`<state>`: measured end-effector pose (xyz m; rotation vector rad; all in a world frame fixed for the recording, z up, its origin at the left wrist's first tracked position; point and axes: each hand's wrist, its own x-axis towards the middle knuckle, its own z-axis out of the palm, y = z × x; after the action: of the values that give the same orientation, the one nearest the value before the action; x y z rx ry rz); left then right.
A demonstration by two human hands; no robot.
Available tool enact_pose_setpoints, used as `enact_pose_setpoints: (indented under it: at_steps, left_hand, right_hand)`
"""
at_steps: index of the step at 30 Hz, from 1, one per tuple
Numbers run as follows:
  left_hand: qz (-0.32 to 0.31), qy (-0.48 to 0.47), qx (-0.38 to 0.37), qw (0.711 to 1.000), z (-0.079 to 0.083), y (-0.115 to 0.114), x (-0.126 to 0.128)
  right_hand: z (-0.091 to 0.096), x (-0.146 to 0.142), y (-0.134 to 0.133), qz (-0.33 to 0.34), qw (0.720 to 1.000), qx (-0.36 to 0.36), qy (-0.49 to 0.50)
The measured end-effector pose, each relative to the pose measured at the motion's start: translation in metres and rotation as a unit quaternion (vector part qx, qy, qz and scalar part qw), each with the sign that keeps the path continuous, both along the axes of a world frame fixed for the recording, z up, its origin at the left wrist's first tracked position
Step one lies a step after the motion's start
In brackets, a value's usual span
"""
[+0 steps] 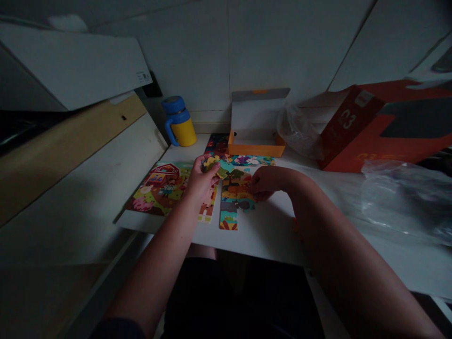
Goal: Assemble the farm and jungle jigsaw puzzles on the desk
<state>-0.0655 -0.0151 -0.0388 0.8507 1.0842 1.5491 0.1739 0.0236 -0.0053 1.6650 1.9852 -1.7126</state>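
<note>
A colourful jigsaw puzzle lies on a white table (268,230). Its finished farm picture with a red barn (160,186) is at the left, and a partly joined strip of pieces (231,202) runs down the middle. My left hand (201,181) is closed on a puzzle piece (211,163) held just above the joined pieces. My right hand (264,181) rests knuckles-up on the right side of the joined strip, its fingers curled down onto the pieces; what lies under them is hidden.
A yellow mug with a blue lid (179,121) stands at the back left. An open orange box (256,132) sits behind the puzzle. A red carton (356,127) and clear plastic bags (406,197) lie to the right. A slanted wooden board (63,150) rises at the left.
</note>
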Motion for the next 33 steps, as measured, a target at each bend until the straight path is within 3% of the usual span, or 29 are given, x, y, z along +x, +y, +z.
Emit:
enact_pose_setpoints:
  at_steps: [5,10,14,18,24,29,33]
  left_hand:
    - [0.004,0.003,-0.002,1.000,0.002,0.000,0.001]
    - [0.005,0.009,-0.001,1.000,0.001,-0.001,0.001]
    - [-0.005,0.032,0.000,0.999,0.002,-0.004,0.003]
    - [-0.018,0.053,0.007,0.998,0.005,-0.007,0.008]
    - [-0.022,0.049,0.015,0.998,0.003,-0.005,0.009]
    - [-0.021,0.021,0.019,0.999,0.005,-0.005,0.008]
    - [-0.019,0.008,0.007,1.000,0.010,-0.007,0.009]
  right_hand:
    - [0.000,0.000,0.002,0.026,0.998,0.044,-0.026]
    - [0.007,-0.001,0.003,0.089,0.982,0.156,-0.053]
    - [0.011,-0.010,0.001,0.027,0.964,0.264,-0.004]
    - [0.001,-0.024,0.000,-0.028,0.949,0.302,0.085]
    - [-0.017,-0.029,0.003,-0.076,0.950,0.241,0.181]
    - [-0.014,-0.025,0.002,-0.084,0.949,0.114,0.281]
    - [-0.012,-0.025,0.001,-0.092,0.940,0.085,0.316]
